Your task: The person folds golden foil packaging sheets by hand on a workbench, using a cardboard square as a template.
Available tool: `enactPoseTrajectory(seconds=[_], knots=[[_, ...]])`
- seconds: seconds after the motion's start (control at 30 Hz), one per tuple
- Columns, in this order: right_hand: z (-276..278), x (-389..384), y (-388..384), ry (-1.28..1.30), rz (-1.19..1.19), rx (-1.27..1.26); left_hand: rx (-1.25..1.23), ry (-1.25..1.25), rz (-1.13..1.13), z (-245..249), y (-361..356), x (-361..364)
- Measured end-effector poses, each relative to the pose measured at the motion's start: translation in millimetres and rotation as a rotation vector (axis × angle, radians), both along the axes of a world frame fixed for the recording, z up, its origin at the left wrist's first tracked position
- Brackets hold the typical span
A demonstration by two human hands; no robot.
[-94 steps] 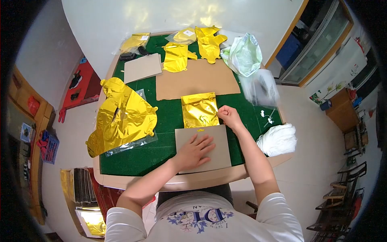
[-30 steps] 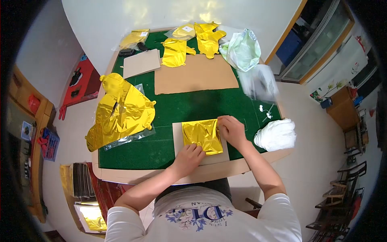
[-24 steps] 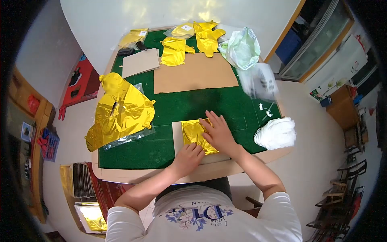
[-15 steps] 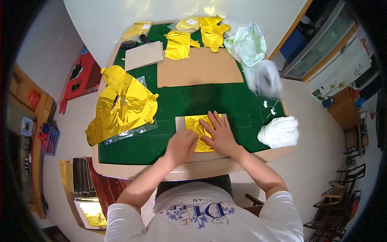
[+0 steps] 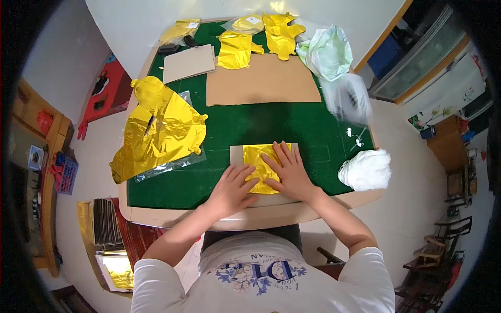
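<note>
A gold foil balloon [image 5: 261, 185], folded into a rectangle, lies on a piece of greyish cardboard [image 5: 236, 154] at the near side of the table. My left hand [image 5: 230, 190] rests at its left edge, fingers extended and touching the foil. Fingers spread, my right hand [image 5: 293, 176] lies flat over its right part, covering some of the foil and the cardboard. Neither hand grips anything. To the left, a large unfolded gold foil balloon [image 5: 167, 122] lies partly over a clear plastic bag [image 5: 151, 172].
Behind the hands is a brown cardboard sheet [image 5: 261, 86]; stacked card pieces [image 5: 189, 63] sit beside it. More gold balloons [image 5: 233, 52] lie at the back. On the right are a green-white plastic bag [image 5: 329, 52], a clear bag [image 5: 349, 99] and a white cloth bundle [image 5: 365, 170].
My left hand has gone from curled over the foil's left edge to spread out with fingers extended. The right hand stays flat on the foil. The view has shifted slightly.
</note>
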State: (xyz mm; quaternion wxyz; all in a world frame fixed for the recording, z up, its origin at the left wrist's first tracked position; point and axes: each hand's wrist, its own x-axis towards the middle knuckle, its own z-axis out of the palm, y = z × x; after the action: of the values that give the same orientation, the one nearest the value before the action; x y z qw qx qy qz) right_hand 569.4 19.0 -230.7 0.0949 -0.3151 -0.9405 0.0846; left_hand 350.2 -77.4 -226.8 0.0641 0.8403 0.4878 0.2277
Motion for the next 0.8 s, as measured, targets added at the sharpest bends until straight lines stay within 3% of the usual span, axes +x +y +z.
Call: enactPoseTrajectory(seconds=[0.13,0.3,0.8], knots=[[-4.8,1.1,4.4,-0.004,-0.003,-0.029,0.092,-0.085,-0.031,9.3,-1.5,24.9],[2.8,1.1,9.9,0.023,-0.014,-0.135,0.102,0.039,-0.002,-5.4,12.1,57.6],[-3.2,3.2,7.6,-0.005,0.029,-0.022,0.133,-0.050,0.030,-2.7,14.4,71.1]])
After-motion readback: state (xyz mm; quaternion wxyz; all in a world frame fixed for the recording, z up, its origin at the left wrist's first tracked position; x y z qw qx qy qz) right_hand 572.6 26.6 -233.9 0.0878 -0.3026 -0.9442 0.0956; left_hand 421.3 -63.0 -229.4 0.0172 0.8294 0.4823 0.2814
